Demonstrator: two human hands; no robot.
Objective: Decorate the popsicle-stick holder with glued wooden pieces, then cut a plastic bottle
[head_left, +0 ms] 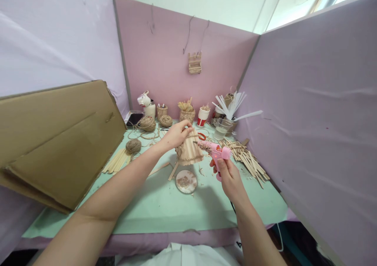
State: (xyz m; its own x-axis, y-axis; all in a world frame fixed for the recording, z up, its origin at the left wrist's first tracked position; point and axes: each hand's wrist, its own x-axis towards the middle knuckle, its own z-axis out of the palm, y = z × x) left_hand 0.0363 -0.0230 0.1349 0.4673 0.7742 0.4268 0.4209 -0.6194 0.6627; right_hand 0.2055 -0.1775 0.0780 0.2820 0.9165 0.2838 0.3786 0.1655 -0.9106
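The stick-built piece looks well advanced, judging by its wall: flat slats already stand side by side, flaring towards the bottom, with a thin, rough band near the upper edge and another along the lower one; what is left is harder to judge, since its far side is hidden, though the glue gun at its face suggests that gluing is in hand; loose sticks lie heaped on the right of the worktop, and paler strips lie fanned on the left beside a ball of twine, so material remains unused; the piece is directly under the fingers of the left hand, which grips it near the top; the right hand is wrapped round the handle of the glue gun, to the right of the piece and nearer the body, with the nozzle pointing at the slats; whether the tip touches them I cannot tell; a round dish sits just below the piece, on the near side.
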